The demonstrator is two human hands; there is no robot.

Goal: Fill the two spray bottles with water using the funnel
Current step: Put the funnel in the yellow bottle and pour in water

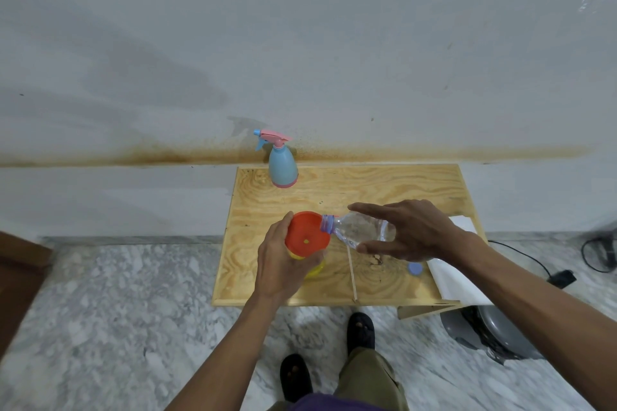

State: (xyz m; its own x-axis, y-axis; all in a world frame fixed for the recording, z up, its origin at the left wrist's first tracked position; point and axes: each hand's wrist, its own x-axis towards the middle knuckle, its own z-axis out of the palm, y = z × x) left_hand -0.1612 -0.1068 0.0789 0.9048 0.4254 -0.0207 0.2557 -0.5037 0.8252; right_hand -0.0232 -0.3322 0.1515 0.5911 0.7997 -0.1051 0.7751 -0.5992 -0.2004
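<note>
An orange funnel (305, 234) sits in the neck of a yellow spray bottle (315, 270) near the table's front. My left hand (282, 264) grips that bottle just under the funnel and hides most of it. My right hand (410, 232) holds a clear plastic water bottle (359, 229) tipped on its side, its open purple-ringed mouth over the funnel's right rim. A blue spray bottle (282, 165) with a pink trigger head stands upright at the table's far edge, apart from both hands.
The small plywood table (400, 187) stands against a white wall. A blue bottle cap (415, 268) lies at the front right, beside a white sheet (455, 280) overhanging the right edge. A thin stick (351, 272) lies near the front. Marble floor, a cable and a grey object surround it.
</note>
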